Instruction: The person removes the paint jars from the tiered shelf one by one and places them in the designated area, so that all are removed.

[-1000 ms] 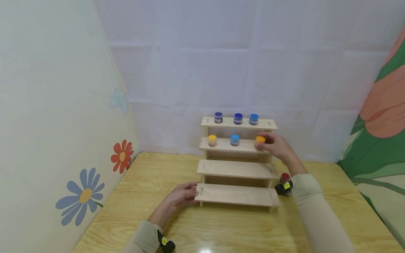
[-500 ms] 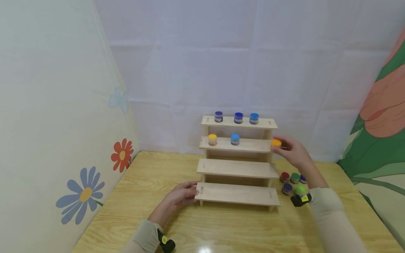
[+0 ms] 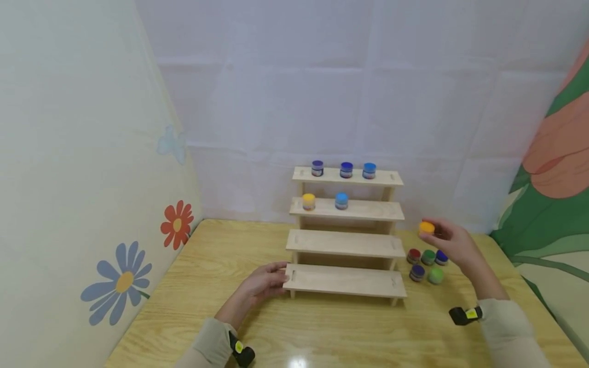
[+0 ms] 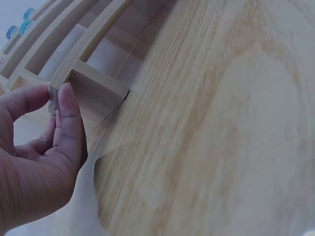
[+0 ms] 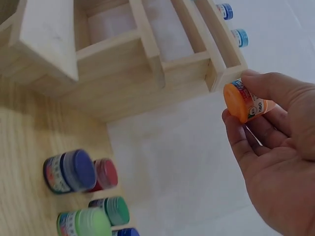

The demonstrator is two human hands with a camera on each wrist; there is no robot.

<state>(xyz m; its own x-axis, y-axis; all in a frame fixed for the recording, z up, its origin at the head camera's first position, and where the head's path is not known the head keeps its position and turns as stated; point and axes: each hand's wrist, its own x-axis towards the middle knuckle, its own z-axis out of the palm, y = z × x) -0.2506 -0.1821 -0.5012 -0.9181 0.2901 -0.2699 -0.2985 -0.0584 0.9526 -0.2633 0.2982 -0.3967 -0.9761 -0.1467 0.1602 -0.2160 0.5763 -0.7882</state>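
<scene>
My right hand [image 3: 453,243] pinches a small orange-lidded paint jar [image 5: 246,102] between thumb and fingers, held in the air to the right of the stepped wooden rack [image 3: 345,243]. My left hand [image 3: 262,283] grips the left end of the rack's lowest shelf, thumb and fingers on either side of the board in the left wrist view. On the top shelf stand a purple jar [image 3: 317,168], a dark blue jar [image 3: 346,170] and a light blue jar [image 3: 369,170]. One shelf down are a yellow-orange jar [image 3: 309,202] and another light blue jar [image 3: 341,201].
Right of the rack, several jars stand grouped on the wood-grain table [image 3: 359,332]: red [image 3: 413,256], green [image 3: 428,257], blue [image 3: 442,257], purple [image 3: 417,273] and light green [image 3: 435,276]. A white cloth [image 3: 276,102] hangs behind, with flower-patterned panels on both sides.
My right hand has lifted the orange jar off the right end of the second shelf and carried it right and down, uncovering the jars on the table. My left hand stays on the rack.
</scene>
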